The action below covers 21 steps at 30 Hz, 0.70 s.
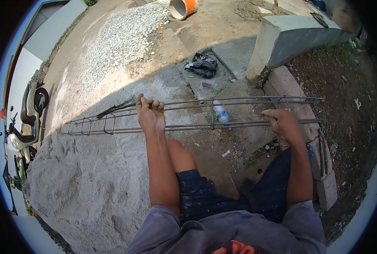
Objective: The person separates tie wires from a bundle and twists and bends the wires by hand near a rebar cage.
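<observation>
A long rebar cage, made of thin bars with square stirrups, stretches across in front of me. My left hand is over its bars left of the middle, palm turned up and fingers curled. Whatever those fingers hold, if anything, is hidden. Beside that hand a dark bundle of thin wire rests along the upper bars. Toward the cage's right end, my right hand is closed in a pinch at the bars, thumb and forefinger pointing left. I cannot make out what is between them.
A grey sand heap lies under the cage's left part. Bricks and a concrete wall stand at right. Beyond are a plastic bottle, a black plastic bag, gravel and an orange bucket. A motorbike is parked left.
</observation>
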Available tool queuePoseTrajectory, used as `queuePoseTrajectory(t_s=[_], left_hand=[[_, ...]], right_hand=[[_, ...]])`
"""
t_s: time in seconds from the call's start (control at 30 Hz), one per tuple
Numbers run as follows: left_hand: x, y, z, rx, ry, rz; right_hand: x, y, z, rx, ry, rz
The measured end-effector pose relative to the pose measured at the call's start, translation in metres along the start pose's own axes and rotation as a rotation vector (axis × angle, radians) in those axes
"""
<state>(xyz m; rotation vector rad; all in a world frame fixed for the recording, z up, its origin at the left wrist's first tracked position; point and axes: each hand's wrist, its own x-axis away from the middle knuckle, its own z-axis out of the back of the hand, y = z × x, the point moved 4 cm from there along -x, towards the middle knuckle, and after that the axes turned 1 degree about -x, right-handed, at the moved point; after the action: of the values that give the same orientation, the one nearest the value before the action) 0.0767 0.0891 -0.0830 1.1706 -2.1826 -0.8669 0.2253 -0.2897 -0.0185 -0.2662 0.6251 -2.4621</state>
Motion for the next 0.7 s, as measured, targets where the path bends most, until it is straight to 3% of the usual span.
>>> queuePoseTrajectory(t_s=[0.1, 0.3, 0.43, 0.7], left_hand=[[0.001, -0.013, -0.001, 0.085, -0.043, 0.073], [0.008, -0.024, -0.014, 0.054, -0.120, 0.180], [0.007, -0.007, -0.013, -0.043, -0.074, 0.039], [0.003, -0.001, -0.001, -0.060, 0.011, 0.032]], right_hand=[[-0.006, 0.018, -0.016, -0.226, -0.097, 0.008], [-0.007, 0.010, -0.027, -0.048, -0.093, 0.014], [-0.011, 0.019, -0.024, 0.020, -0.064, -0.031], [-0.006, 0.017, -0.009, 0.016, 0.009, -0.049]])
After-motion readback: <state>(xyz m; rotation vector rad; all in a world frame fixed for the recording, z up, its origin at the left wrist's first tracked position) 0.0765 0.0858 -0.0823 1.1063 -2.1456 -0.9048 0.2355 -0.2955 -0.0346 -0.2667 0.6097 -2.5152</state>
